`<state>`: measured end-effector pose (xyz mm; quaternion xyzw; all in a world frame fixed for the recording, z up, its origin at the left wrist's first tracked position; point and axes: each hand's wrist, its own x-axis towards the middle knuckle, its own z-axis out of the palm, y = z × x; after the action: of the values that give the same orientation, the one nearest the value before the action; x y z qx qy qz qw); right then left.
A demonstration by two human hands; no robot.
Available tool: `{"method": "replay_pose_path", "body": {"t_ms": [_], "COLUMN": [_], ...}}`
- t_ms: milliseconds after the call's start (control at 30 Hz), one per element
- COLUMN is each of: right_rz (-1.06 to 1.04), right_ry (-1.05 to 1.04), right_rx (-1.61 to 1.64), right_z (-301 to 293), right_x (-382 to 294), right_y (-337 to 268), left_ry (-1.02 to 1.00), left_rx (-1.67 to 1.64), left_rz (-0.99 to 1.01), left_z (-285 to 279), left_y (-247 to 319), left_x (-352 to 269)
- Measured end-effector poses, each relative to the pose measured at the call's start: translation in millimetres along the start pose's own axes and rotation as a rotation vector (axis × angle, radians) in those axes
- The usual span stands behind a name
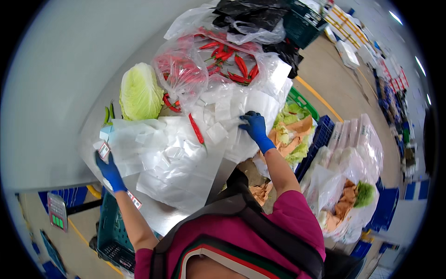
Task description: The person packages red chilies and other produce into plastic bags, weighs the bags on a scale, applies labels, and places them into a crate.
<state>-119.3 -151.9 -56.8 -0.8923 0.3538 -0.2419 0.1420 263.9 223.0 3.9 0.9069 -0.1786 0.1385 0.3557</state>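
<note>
My left hand (110, 172), in a blue glove, is at the left edge of the metal table with a small printed label (104, 150) between thumb and fingers. My right hand (257, 129), also gloved in blue, rests on a spread of clear plastic bags (240, 143), its fingers apart. Between the hands, one red chili pepper (197, 129) lies across the plastic. Beyond the bags, a napa cabbage (141, 92) stands beside a large clear bag (183, 66) of red chilies (221, 52). A few green peppers (109, 113) lie left of the cabbage.
On the right, a green crate (303, 103) holds cabbage leaves and brown paper. Beyond it are a blue crate (315, 143) and wrapped packs (359, 139). Black plastic (251, 14) covers the far end. A dark green crate (113, 226) and a scale display (57, 212) stand lower left.
</note>
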Motion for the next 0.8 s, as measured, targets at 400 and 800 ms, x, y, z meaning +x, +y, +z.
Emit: {"method": "replay_pose_path", "body": {"t_ms": [400,800], "right_rz": [-0.305,-0.278], "right_ry": [-0.891,-0.528], "right_rx": [0.504,0.389], "right_z": [-77.9,154.0], "right_x": [44.3,168.3], "right_y": [-64.3,-60.6], "left_ry": [-0.905,-0.738], "left_rx": [-0.36,-0.43], "left_rz": [0.189,-0.541], "left_z": [82.0,32.8], "left_y": [266.9,320.2], "left_x": [-207.3,-206.9]}}
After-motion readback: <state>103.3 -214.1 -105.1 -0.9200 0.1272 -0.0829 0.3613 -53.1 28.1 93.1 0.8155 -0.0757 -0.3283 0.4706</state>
